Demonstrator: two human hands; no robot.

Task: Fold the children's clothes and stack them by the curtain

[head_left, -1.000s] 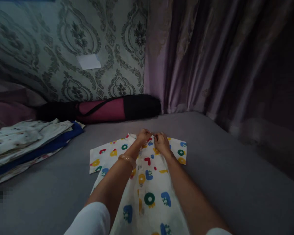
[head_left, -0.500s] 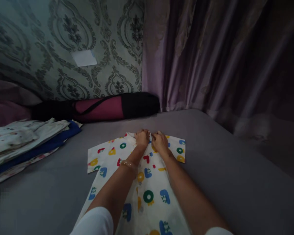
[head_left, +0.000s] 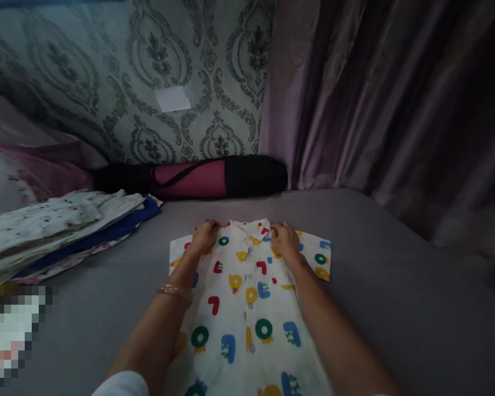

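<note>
A white short-sleeved button-up shirt (head_left: 239, 308), printed with red, yellow, green and blue letters, lies face up and spread out before me. Its collar (head_left: 253, 228) points away from me and the sleeves stretch out to both sides. At the left shoulder seam, my left hand (head_left: 205, 237) has its fingers curled and closed on the fabric; a bracelet (head_left: 175, 292) circles that wrist. My right hand (head_left: 285, 239) grips the shirt beside the collar on the right shoulder, fingertips bent onto the cloth. The hem runs out of view at the bottom.
Folded clothes (head_left: 78, 220) are stacked at the left on the grey sheet (head_left: 379, 286). Behind, a black and maroon long bag (head_left: 198, 179) lies along the patterned wall (head_left: 214, 66). Purple curtains (head_left: 325, 110) hang at the right. A pixelated patch covers the lower left.
My left hand has moved left from the collar to the left shoulder, and the collar now shows fully. My right hand stays by the right shoulder. The view has turned slightly left.
</note>
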